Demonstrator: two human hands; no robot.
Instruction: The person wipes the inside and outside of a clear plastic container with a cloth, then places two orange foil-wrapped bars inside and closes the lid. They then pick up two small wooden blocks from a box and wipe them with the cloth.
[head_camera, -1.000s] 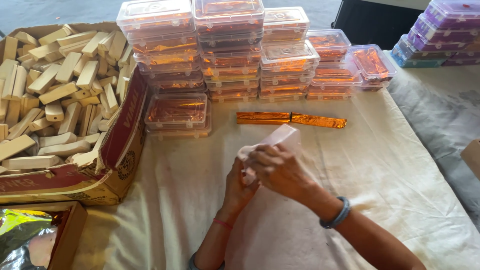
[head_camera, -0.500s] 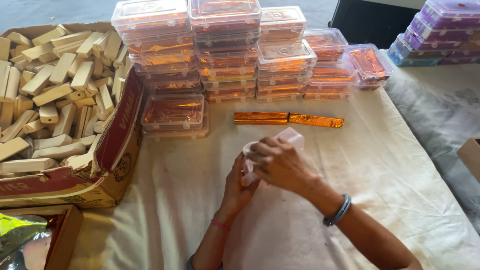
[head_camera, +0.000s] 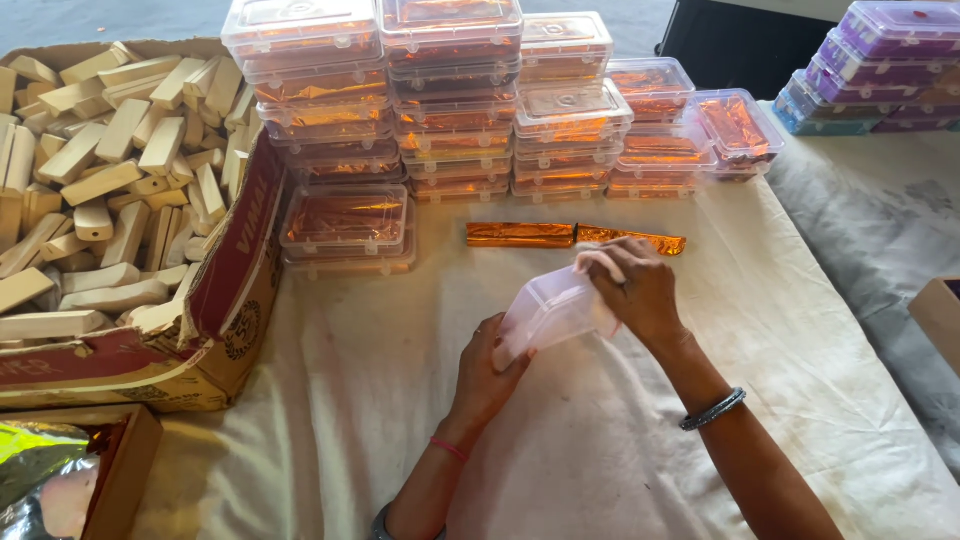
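Since half a second ago both hands have shifted a little: the clear plastic box (head_camera: 548, 312) now sits tilted lower and more to the left, its long side slanting up toward the right.

Left hand (head_camera: 487, 372) — centre of frame, palm up under the box's lower left end, fingers curled against it. Right hand (head_camera: 632, 290) — just right of centre, closed over the box's upper right end, fingers pinching the rim; a metal bangle (head_camera: 712, 410) on that wrist. Box held clear of the desk (head_camera: 820, 330), which is draped in a pale cloth.

Two orange foil-wrapped sticks (head_camera: 572, 236) lie end to end on the cloth just above the hands. Behind them, along the top of the frame, stacks of clear lidded boxes (head_camera: 450, 90) filled with orange foil; one shorter stack (head_camera: 346, 228) stands nearer, left of centre. Upper left: open cardboard carton (head_camera: 235, 270) heaped with pale wooden blocks (head_camera: 110, 170). Upper right corner: purple-tinted boxes (head_camera: 880, 60). Lower left corner: small carton with crumpled foil (head_camera: 50, 480).
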